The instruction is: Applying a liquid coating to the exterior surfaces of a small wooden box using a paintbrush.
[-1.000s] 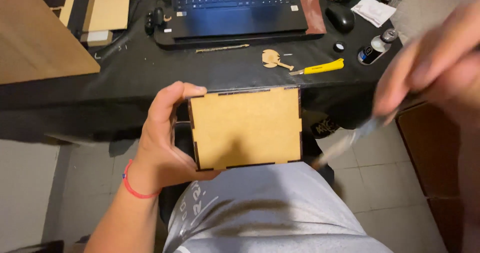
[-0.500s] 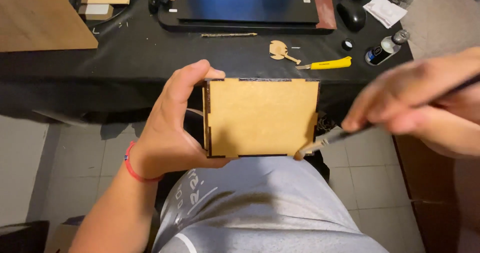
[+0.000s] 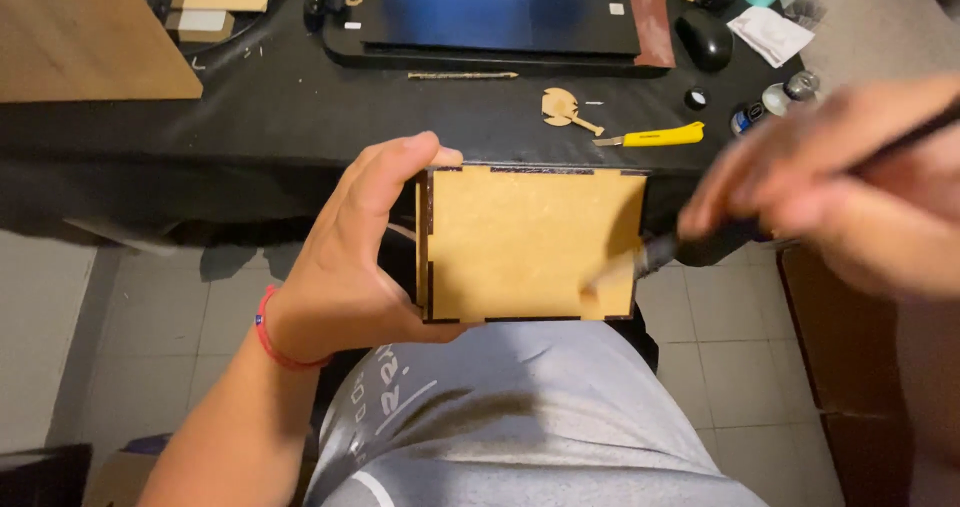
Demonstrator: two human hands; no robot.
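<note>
You are gripping the wooden box [image 3: 530,242] over your lap with your left hand [image 3: 350,257] — fingers curled round its left side, thumb beneath. Your right hand [image 3: 840,182] is pinching a brush [image 3: 650,257], its bristles touching the panel's lower right. This looks like coating in progress; the next stroke calls for a steady box. Beyond, a yellow knife [image 3: 655,137] and laptop [image 3: 500,7] are lying on the desk.
</note>
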